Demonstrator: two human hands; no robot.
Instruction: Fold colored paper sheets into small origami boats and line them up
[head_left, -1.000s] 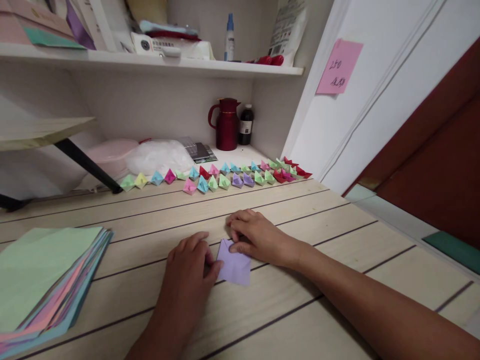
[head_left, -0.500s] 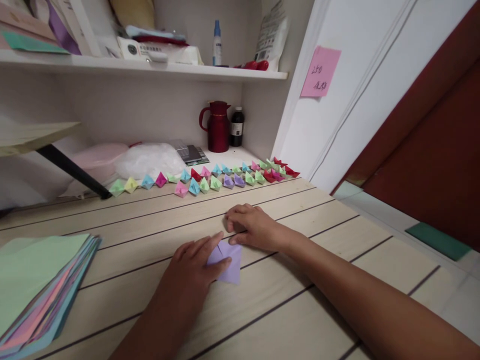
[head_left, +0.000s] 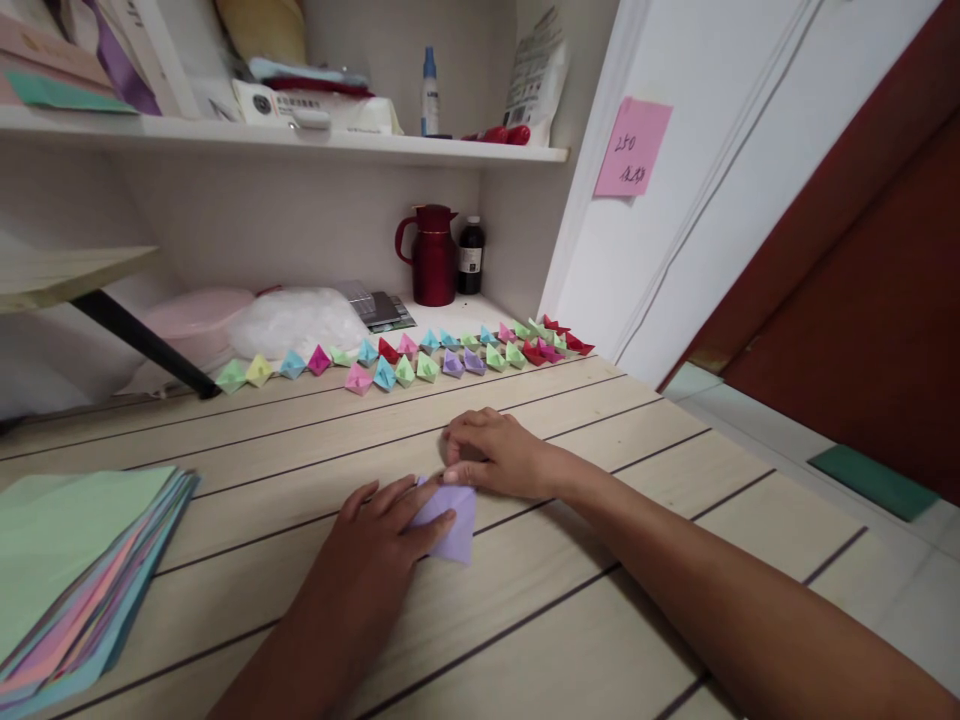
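We see a left hand (head_left: pixel 382 530) laid over a small square of purple paper (head_left: pixel 459 528), its fingers spread a little, the forefinger across the far edge and the thumb resting on top, apart from each other. At the paper's far edge is the right hand (head_left: pixel 506 455), fingers curled under and thumb reaching to the paper beside the left forefinger; we cannot tell whether it pinches the sheet. The paper lies on a pale table (head_left: pixel 525 620) with dark lines, between the hands and partly covered by them. To the left we find a pile (head_left: pixel 75 540) of coloured sheets, pale green uppermost. Beyond the hands, small folded boats (head_left: pixel 427 368) in green, yellow, blue, pink, red and purple stand in two uneven rows along the table's back edge. Behind them sit a white plastic bag (head_left: pixel 300 320), a dark red jug (head_left: pixel 433 258) and, just right of the jug, a dark bottle (head_left: pixel 471 260). Above runs a shelf (head_left: pixel 300 140) bearing a blue-capped spray bottle (head_left: pixel 430 105). On the white wall at right we see a pink note (head_left: pixel 634 148) with handwriting.
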